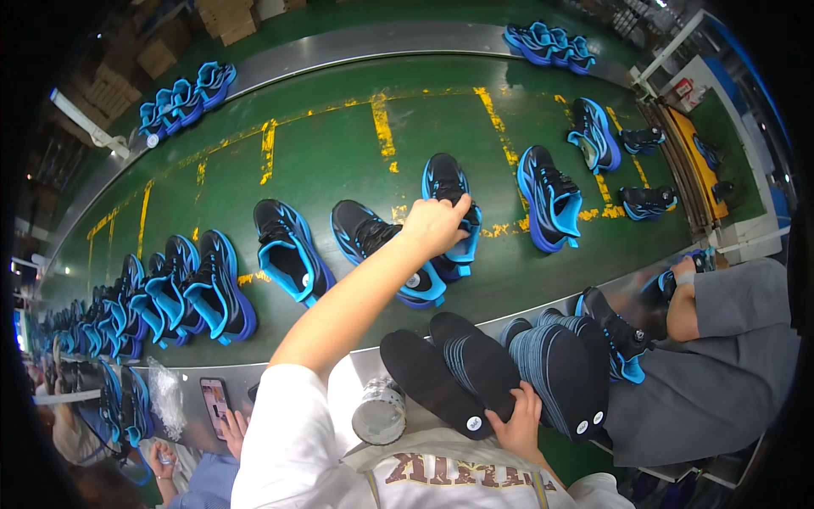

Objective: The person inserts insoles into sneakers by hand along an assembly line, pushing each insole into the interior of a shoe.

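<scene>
My left hand [437, 227] reaches out over the green conveyor, its fingers closed on the tongue and laces of a black and blue sneaker [444, 176]. The toe of that sneaker points away from me. Another sneaker [365, 229] lies beside it on the left, partly covered by my forearm. Close to my body, my right hand [519, 420] pinches the edge of a stack of black insoles [479, 365] between thumb and fingers. A further insole [424, 369] fans out to the left of the stack. More stacked insoles [560, 373] with blue-grey edges lie to its right.
Several sneakers [220, 284] line the belt [331, 153] on the left; others [551, 199] stand at right. A clear round container [379, 413] is near my body. Co-workers sit on both sides, one with a phone [215, 405]. A metal rail [365, 42] edges the far side.
</scene>
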Demonstrator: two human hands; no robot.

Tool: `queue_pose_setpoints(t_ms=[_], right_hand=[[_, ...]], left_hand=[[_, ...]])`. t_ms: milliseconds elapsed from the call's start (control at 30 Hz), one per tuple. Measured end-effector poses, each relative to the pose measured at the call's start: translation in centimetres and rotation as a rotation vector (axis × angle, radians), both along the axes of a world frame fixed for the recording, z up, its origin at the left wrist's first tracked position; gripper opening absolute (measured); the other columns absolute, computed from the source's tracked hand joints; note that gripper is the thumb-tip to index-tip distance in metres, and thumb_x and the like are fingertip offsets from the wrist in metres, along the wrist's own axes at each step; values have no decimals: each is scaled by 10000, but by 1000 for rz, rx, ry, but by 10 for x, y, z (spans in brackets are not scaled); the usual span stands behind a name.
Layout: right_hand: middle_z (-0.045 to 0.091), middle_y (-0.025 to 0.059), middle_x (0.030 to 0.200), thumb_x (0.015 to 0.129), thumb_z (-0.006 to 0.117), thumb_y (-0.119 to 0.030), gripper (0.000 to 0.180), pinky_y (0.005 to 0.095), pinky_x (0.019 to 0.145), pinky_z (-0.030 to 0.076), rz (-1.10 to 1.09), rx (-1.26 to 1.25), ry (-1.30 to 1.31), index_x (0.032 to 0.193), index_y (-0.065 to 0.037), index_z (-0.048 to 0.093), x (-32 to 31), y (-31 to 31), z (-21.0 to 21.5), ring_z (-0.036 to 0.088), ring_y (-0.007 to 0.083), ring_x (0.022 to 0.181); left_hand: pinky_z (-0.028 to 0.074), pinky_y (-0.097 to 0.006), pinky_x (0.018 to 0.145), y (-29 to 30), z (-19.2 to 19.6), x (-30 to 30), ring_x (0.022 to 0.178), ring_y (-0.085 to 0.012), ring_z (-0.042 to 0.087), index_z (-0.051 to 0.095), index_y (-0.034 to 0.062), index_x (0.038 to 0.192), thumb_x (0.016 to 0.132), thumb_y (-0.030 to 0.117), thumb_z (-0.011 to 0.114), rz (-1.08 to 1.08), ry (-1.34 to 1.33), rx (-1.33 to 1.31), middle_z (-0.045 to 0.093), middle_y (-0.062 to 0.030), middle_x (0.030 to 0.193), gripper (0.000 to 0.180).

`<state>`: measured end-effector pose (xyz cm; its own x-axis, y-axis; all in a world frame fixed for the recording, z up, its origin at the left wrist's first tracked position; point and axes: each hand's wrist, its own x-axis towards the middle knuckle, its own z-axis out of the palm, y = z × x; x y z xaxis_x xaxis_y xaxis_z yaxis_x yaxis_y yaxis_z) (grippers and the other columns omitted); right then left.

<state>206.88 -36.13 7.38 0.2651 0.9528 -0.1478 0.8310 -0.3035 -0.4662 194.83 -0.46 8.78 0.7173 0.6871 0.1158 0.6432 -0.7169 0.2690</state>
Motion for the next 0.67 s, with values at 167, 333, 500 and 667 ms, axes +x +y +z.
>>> queue_pose_setpoints(t_ms=[167, 333, 500, 667], right_hand=[[417, 231, 1141, 650, 713, -226, 566, 451, 904, 316, -66, -76, 72, 1076, 23, 436, 7, -3, 10, 395, 384, 1055], [507, 230, 1085, 658, 722, -246, 490, 387, 837, 432, -82, -6, 228, 1043, 7, 554, 25, 15, 64, 532, 354, 963], [606, 147, 890, 712, 675, -129, 198, 281, 703, 475, 153, 87, 374, 859, 1, 648, 64, 103, 109, 597, 218, 810], [648, 91, 832, 752, 636, -148, 114, 282, 652, 481, 163, -387, 614, 812, -65, 684, 84, 212, 96, 609, 218, 684]], left_hand=[[475, -420, 593, 19, -21, 21, 691, -312, 596, 492, 63, 1003, 814, 321, 539, -23, -38, 44, 598, -140, 774, 323], [457, -437, 595, 29, -12, 22, 710, -347, 582, 518, 9, 773, 839, 312, 511, 78, -246, -107, 588, -176, 701, 310], [430, -337, 592, 21, -16, 2, 633, -204, 562, 585, -39, 825, 838, 365, 521, 326, -410, -629, 573, -149, 654, 409], [423, -312, 616, 18, -18, 7, 662, -148, 523, 587, -44, 855, 853, 379, 498, 379, -456, -768, 570, -102, 681, 433]])
